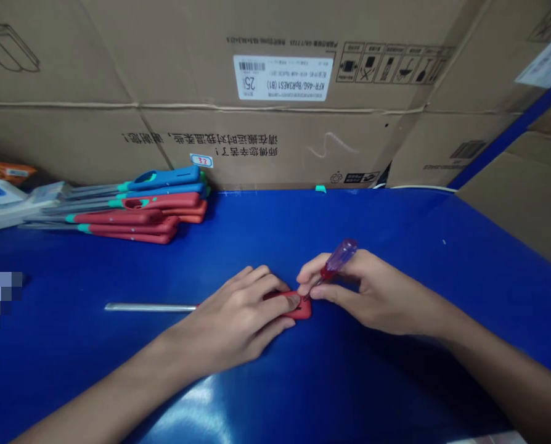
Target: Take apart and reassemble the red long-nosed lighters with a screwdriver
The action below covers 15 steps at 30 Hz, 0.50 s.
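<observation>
A red long-necked lighter (306, 310) lies flat on the blue table, its metal tube pointing left. Across its handle rests my left hand (252, 311), fingers closed over it and pressing it down; most of the handle is hidden underneath. My right hand (372, 293) grips a small screwdriver (340, 256) with a clear purple and red handle, tilted to the upper right. The screwdriver's tip meets the butt end of the lighter, near a dark slot. Whether the tip sits in a screw is too small to tell.
At the back left, several red and blue long-necked lighters (164, 203) are piled, tubes pointing left. Large cardboard boxes (187, 74) wall off the back of the blue table (395, 382). A small green scrap (320, 189) lies by the box. An orange packet (5, 171) is at far left.
</observation>
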Each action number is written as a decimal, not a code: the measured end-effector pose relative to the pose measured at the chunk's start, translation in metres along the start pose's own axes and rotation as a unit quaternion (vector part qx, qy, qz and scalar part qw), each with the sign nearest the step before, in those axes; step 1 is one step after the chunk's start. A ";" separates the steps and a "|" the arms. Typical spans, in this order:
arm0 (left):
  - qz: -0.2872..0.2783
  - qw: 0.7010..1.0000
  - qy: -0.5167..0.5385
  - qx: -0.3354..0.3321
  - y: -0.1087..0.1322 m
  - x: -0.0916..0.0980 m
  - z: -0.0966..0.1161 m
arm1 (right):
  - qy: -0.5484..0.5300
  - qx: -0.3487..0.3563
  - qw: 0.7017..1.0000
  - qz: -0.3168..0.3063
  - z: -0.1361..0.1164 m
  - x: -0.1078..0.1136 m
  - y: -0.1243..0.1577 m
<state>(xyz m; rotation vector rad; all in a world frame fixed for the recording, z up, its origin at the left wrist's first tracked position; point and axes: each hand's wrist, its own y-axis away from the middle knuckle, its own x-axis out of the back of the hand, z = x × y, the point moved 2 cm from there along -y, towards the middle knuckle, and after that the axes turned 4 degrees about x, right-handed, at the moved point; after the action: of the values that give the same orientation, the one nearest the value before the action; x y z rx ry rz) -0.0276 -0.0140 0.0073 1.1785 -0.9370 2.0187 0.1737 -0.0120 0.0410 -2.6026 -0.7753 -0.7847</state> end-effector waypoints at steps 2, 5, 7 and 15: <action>-0.009 1.000 0.002 0.008 0.000 0.000 0.000 | 0.004 0.000 1.000 0.000 -0.001 0.001 0.000; -0.015 1.000 0.002 0.016 0.001 -0.001 -0.001 | 0.016 0.004 1.000 -0.005 -0.002 0.002 -0.001; -0.015 1.000 0.004 0.015 0.001 -0.001 -0.001 | 0.023 0.010 1.000 -0.011 -0.001 0.001 -0.001; -0.005 1.000 0.016 0.004 0.000 -0.001 -0.001 | 0.073 0.079 0.994 0.033 0.001 -0.009 0.001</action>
<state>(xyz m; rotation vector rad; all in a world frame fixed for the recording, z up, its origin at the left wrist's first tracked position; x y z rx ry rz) -0.0276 -0.0131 0.0064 1.1499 -0.9067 2.0290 0.1687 -0.0163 0.0346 -2.3884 -0.6757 -0.8487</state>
